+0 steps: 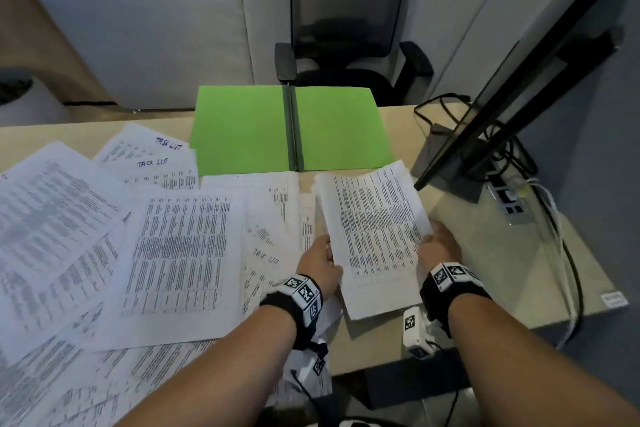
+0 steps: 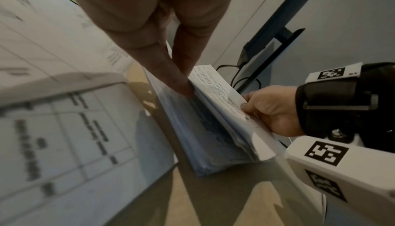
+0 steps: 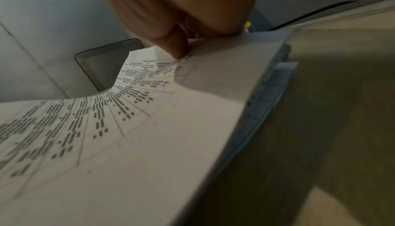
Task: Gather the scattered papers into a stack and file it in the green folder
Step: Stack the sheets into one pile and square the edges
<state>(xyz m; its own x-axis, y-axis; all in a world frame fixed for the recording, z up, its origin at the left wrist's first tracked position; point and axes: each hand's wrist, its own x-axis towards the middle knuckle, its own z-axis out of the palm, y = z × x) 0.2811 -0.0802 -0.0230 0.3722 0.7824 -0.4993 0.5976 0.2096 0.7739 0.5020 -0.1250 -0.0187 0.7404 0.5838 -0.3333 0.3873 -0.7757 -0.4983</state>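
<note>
A stack of printed papers (image 1: 375, 239) is held just above the desk at centre right, tilted. My left hand (image 1: 320, 262) grips its left edge, fingers under and thumb on top; in the left wrist view the left fingers (image 2: 171, 70) reach beneath the stack (image 2: 205, 128). My right hand (image 1: 438, 243) pinches the right edge, its thumb (image 3: 175, 47) pressing the top sheet (image 3: 138, 136). The green folder (image 1: 242, 128) lies open and flat at the desk's far middle. Several loose printed sheets (image 1: 180, 246) lie scattered over the left half of the desk.
A monitor (image 1: 502, 97) on its stand is at the right, with cables (image 1: 554, 218) and a power strip beside it. A black office chair (image 1: 349, 55) stands beyond the desk's far edge. Bare desk (image 1: 502, 270) shows right of the stack.
</note>
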